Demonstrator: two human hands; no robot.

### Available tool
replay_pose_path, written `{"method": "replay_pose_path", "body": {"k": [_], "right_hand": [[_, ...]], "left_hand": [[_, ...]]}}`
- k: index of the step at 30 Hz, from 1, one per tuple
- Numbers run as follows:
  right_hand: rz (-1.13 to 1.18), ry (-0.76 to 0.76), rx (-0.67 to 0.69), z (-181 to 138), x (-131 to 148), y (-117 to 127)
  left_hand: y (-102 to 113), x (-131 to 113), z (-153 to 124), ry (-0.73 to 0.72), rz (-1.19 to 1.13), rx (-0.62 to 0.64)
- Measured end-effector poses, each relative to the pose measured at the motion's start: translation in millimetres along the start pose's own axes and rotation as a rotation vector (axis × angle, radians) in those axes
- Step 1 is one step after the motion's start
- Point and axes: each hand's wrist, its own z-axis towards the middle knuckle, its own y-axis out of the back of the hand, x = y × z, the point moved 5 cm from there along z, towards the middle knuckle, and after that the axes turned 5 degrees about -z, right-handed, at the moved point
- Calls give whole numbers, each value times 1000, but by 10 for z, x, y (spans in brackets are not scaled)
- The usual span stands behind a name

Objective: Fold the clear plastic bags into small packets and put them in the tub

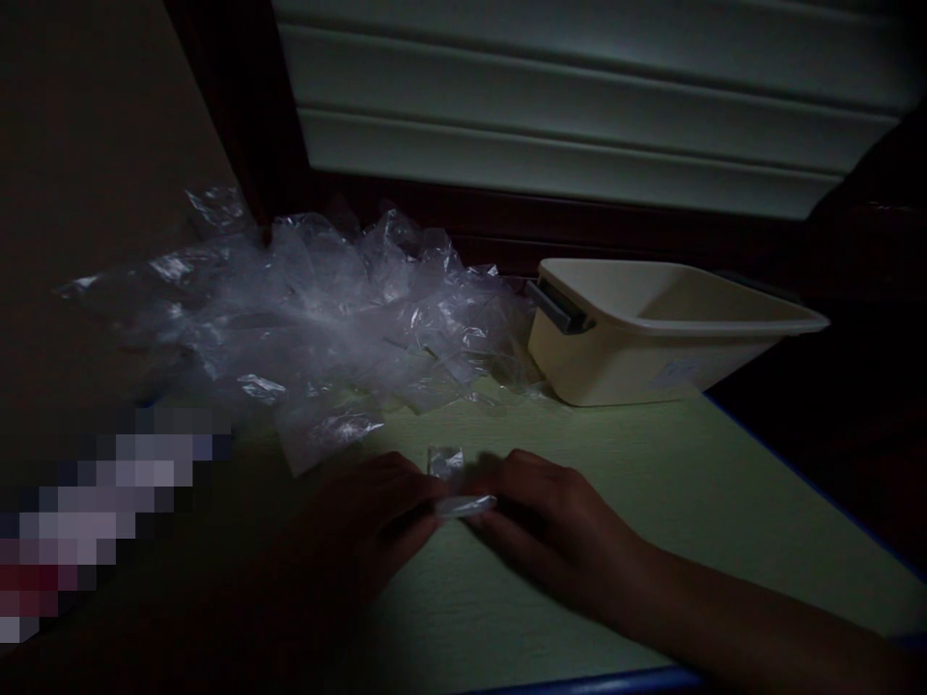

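At the lower centre of the frame, a small clear plastic piece (463, 506) sits between the left hand (380, 507) and the right hand (554, 507), just above the tabletop (724, 502). The fingers of both hands are pinched on it, the left at one end and the right at the other, so that it shows as a narrow, glossy band with a bright streak along its edge. It looks very light and thin, probably soft enough to crease at a touch, slick on its surface, and likely to slip or spring open if one side is let go; the two ends, or a folded edge, seem the best places to hold it, with a gentle pinch. Just beyond it, a shiny little square (445, 461) stands out, though whether it belongs to the same piece cannot be told in this dim light. Across the left and centre of the frame spreads a heap of clear plastic film (325, 319), crinkled, see-through and full of sharp folds and glints. Right of centre stands a cream bin (615, 372), smooth and stiff, flaring toward its rim, with a dark grey handle (557, 309). The tabletop is pale green, faintly grained and edged in blue.
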Motion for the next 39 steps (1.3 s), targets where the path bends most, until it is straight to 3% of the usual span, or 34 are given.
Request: {"method": "replay_pose_path", "body": {"k": [4, 8, 14, 21, 28, 34, 39], "right_hand": [[160, -125, -25, 1, -58, -21], [314, -200, -36, -5, -119, -50], [279, -199, -54, 6, -148, -37], [-25, 166, -149, -4, 41, 57], [-224, 229, -128, -52, 75, 45], [-379, 331, -135, -52, 135, -11], [-478, 400, -186, -65, 205, 4]], "left_hand": [[6, 30, 18, 179, 8, -56], [1, 56, 24, 261, -30, -106], [-18, 126, -10, 336, -73, -105], [-22, 119, -53, 379, -74, -154], [2, 50, 12, 428, -137, 36], [-9, 71, -60, 372, -77, -86], [-37, 85, -90, 407, -51, -68]]}}
